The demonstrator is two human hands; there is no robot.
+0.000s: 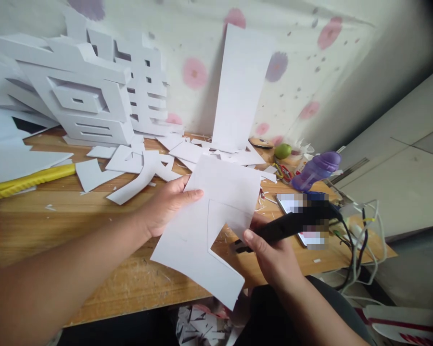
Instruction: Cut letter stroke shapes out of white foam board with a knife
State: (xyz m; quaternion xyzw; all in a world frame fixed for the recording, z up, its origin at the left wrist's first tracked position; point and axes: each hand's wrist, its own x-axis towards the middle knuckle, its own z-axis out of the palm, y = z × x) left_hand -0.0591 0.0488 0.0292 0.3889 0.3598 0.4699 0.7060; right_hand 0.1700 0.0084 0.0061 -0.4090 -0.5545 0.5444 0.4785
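Observation:
A white foam board (191, 226) with a notch cut in its right side and a thin line marked or cut on it is held above the wooden table. My left hand (169, 204) is closed on its left edge, thumb on top. My right hand (272, 252) is closed round a black corded handheld tool (292, 223), whose dark tip points left below the board's notch. The right thumb also presses on the board's right corner; fingers beneath are hidden.
White offcuts (128, 161) litter the wooden table (104, 283). A yellow utility knife (36, 181) lies left. White cut-out letter shapes (90, 96) and a tall panel (240, 91) stand behind. Right are a purple bottle (315, 170), phone (286, 202) and cables (357, 250). Scraps (202, 327) fill a container below.

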